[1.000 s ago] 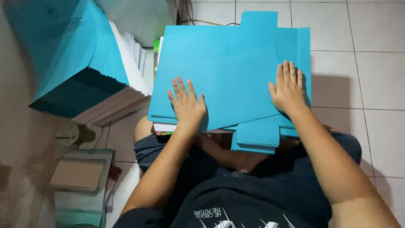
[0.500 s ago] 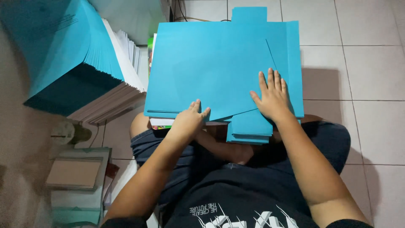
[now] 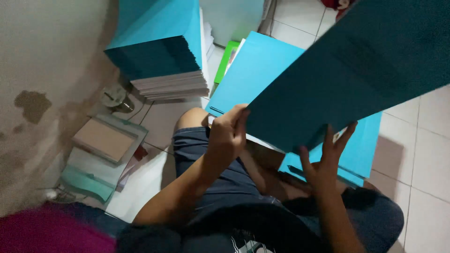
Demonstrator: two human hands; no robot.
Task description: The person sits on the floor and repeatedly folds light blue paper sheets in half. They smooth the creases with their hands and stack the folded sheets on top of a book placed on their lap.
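- Since the earlier frames the top sheet has come up off the lap: then both palms lay flat on it, now it is raised and tilted toward the camera, its upper end out of frame.
- The lifted blue card sheet (image 3: 356,70) is smooth, matte and stiff, with a straight lower edge; its shaded face reads as dark teal.
- The left hand (image 3: 228,133) is clenched on that sheet's lower left corner, fingers curled over the edge.
- The right hand (image 3: 328,157) is under the sheet's lower edge, fingers spread and pointing up; whether it grips or only props the card cannot be told.
- Below lies the flat blue card pile (image 3: 255,77), brighter turquoise, resting across the person's knees, with a thin crease line near its near corner.
- A green sheet (image 3: 226,58) pokes out beside that pile.
- To the left stands a tall stack of blue cards (image 3: 157,47), its cut edges forming fine white and dark layers.
- Against the stained wall (image 3: 42,93) sit a flat tan box (image 3: 103,139) and pale green folders (image 3: 86,185).
- The floor is glossy white tile (image 3: 422,150).
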